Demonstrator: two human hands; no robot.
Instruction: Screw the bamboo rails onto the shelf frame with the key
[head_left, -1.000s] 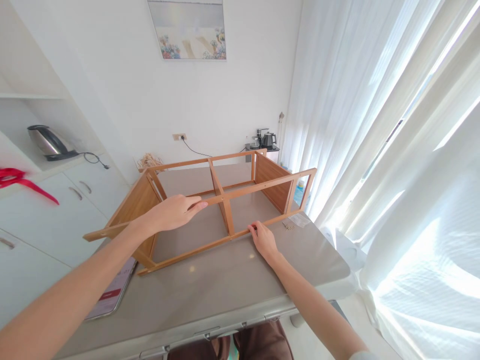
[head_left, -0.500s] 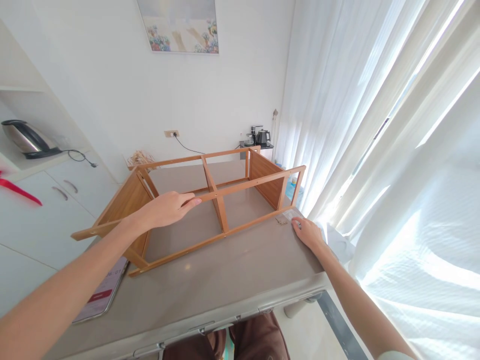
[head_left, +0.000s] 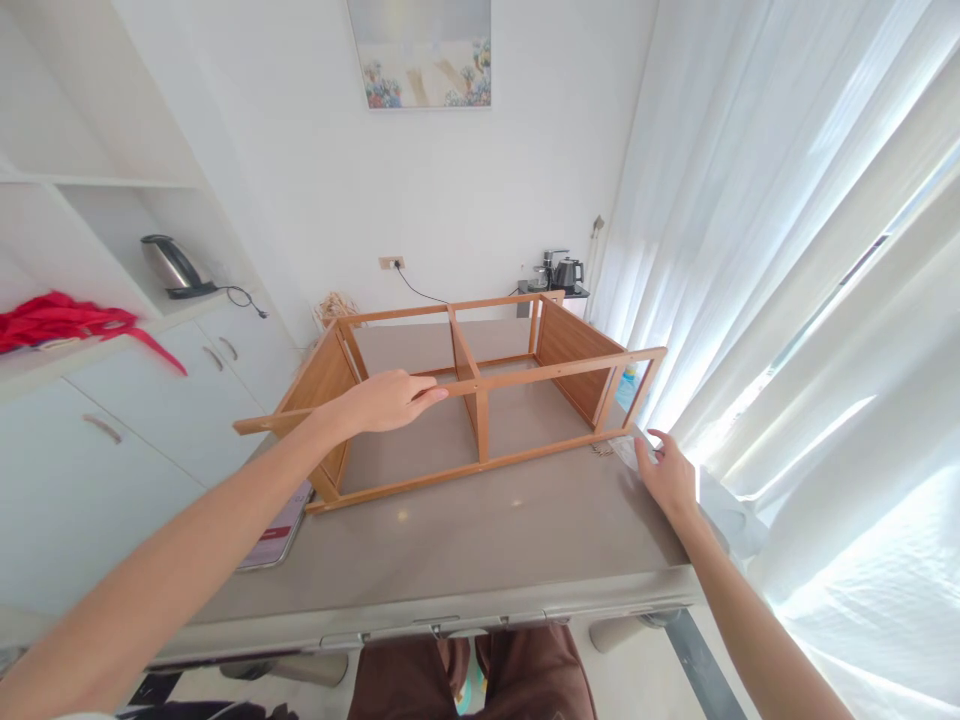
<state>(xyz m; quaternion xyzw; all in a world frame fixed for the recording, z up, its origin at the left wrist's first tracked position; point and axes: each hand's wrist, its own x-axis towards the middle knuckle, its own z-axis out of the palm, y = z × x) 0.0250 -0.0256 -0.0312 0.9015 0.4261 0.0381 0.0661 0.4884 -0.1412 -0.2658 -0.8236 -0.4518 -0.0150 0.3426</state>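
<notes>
A wooden shelf frame (head_left: pixel 482 425) lies on its side across the grey-brown table (head_left: pixel 465 540). My left hand (head_left: pixel 390 402) is closed round its upper near rail, left of the middle shelf. Past the frame's right end, my right hand (head_left: pixel 667 478) is over the table's right side with thumb and forefinger apart, and I see nothing between them. Close to those fingertips lies a small clear plastic bag (head_left: pixel 624 452). Several small metal screws (head_left: pixel 601 449) are beside the bag, near the frame's lower rail.
A tablet (head_left: pixel 276 535) with a lit screen lies at the table's left, partly under the frame. White curtains (head_left: pixel 750 300) hang on the right. An electric kettle (head_left: pixel 176 266) and a red cloth (head_left: pixel 64 322) are on the left shelves. A black kettle set (head_left: pixel 566 272) stands behind.
My view has swung left, so everything sits farther right. My right hand has lifted slightly and its thumb and forefinger have spread. My left hand keeps its grip on the rail.
</notes>
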